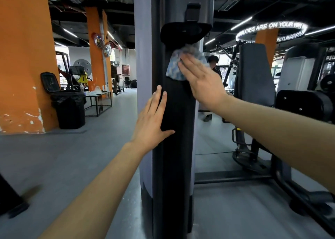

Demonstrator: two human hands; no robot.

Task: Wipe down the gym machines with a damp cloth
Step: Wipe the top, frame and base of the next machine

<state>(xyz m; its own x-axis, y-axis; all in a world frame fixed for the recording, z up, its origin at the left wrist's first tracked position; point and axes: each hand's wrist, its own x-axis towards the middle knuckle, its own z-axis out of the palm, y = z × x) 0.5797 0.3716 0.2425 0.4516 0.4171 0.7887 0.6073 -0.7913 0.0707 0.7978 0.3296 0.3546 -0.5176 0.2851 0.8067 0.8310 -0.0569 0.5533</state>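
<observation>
A tall dark upright column of a gym machine (174,157) stands straight ahead, with a black moulded housing (186,15) at its top. My right hand (201,80) presses a blue and white patterned cloth (175,67) flat against the column just under that housing, fingers straight. My left hand (154,120) rests open on the column's left side lower down, fingers pointing up and thumb spread across the dark face.
The machine's padded seat back (253,71) and black base frame (253,177) are to the right. A black bin (69,108) stands by an orange pillar (25,57) on the left, with a low table (98,100) behind it. A person (214,64) stands behind the column.
</observation>
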